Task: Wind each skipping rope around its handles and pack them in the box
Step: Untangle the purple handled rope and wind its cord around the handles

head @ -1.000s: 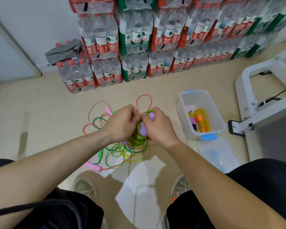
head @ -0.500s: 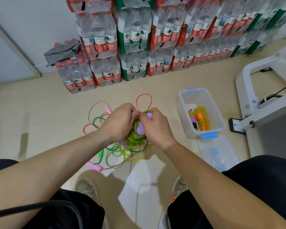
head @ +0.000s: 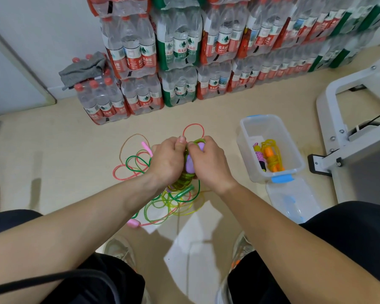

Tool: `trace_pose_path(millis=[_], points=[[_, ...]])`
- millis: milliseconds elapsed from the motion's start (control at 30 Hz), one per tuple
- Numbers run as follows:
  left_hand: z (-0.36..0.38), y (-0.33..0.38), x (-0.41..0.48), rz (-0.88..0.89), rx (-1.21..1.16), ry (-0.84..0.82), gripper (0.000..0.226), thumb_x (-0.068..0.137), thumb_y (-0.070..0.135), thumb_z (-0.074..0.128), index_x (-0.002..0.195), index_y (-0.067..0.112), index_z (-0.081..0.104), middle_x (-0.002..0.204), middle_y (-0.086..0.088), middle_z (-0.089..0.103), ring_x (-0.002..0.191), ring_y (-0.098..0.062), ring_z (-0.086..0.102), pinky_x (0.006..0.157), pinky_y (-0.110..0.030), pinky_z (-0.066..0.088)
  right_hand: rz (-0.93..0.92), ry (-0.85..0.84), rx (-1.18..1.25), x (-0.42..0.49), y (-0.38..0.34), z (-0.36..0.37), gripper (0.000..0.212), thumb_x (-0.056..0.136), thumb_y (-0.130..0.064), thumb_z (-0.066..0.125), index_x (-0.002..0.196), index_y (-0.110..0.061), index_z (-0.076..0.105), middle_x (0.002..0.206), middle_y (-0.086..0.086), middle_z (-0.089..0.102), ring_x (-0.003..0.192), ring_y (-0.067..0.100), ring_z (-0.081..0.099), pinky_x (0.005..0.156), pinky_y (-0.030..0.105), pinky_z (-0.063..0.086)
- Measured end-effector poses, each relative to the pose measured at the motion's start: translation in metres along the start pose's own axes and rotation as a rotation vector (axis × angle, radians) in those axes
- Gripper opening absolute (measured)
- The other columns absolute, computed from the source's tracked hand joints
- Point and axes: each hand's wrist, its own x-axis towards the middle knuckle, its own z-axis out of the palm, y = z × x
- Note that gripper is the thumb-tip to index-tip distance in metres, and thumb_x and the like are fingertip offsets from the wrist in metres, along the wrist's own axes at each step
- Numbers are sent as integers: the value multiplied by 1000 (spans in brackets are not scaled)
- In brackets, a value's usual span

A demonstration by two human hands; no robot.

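Left hand [head: 167, 163] and right hand [head: 208, 165] grip green rope [head: 181, 182] wound on purple handles [head: 189, 166], above loose ropes [head: 173, 199] on floor [head: 53, 161]. Open floor left; bottle packs [head: 184, 62] ahead, white frame [head: 329, 110] right. Box [head: 246, 139] right holds two wound ropes [head: 271, 159]; lid [head: 294, 198] beside.

Storeroom: shrink-wrapped bottled-water packs [head: 180, 51] stacked high against wall, bare floor [head: 42, 154].

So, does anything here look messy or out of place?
Yes: the loose skipping ropes on the floor lie tangled, pink, green and yellow loops crossing. A grey cloth sits crumpled on a pack of water bottles.
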Motion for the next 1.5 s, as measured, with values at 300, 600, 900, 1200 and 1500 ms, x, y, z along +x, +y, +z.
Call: trace_pose_path(millis=[300, 600, 900, 1200, 1500], points=[[5, 5, 0, 23, -37, -17, 52, 99, 51, 34, 97, 14, 70, 90, -11, 73, 92, -30, 67, 90, -47, 51, 207, 13, 104, 13, 3, 5, 30, 93, -39, 54, 100, -11, 62, 100, 9, 66, 93, 31, 64, 81, 49, 60], [10, 12, -2, 9, -45, -61, 57, 94, 53, 35, 98, 10, 71, 91, -16, 73, 90, -32, 69, 85, -47, 55, 313, 23, 256, 19, 9, 0, 21, 90, -32, 62, 71, -24, 67, 86, 8, 72, 89, 34, 70, 73, 54, 62], [13, 24, 5, -9, -124, 49, 46, 101, 45, 51, 72, 11, 60, 58, 6, 56, 56, -13, 50, 54, -24, 39, 135, -54, 364, 14, 15, -10, 28, 72, -46, 58, 83, -20, 60, 90, 9, 71, 93, 34, 70, 79, 60, 58], [-8, 29, 17, 4, -115, -88, 45, 103, 51, 43, 86, 17, 68, 79, 2, 70, 77, -25, 68, 72, -32, 50, 141, -6, 476, 15, 11, -27, 11, 79, -28, 59, 77, -18, 64, 80, 7, 68, 84, 33, 68, 74, 63, 59], [-18, 29, 2, -407, -291, -706, 48, 98, 50, 42, 118, 13, 65, 100, -12, 72, 87, -30, 68, 72, -32, 52, 180, -2, 628, 21, 20, -41, 36, 78, -46, 59, 92, -14, 64, 88, 9, 68, 80, 22, 65, 73, 35, 53]])
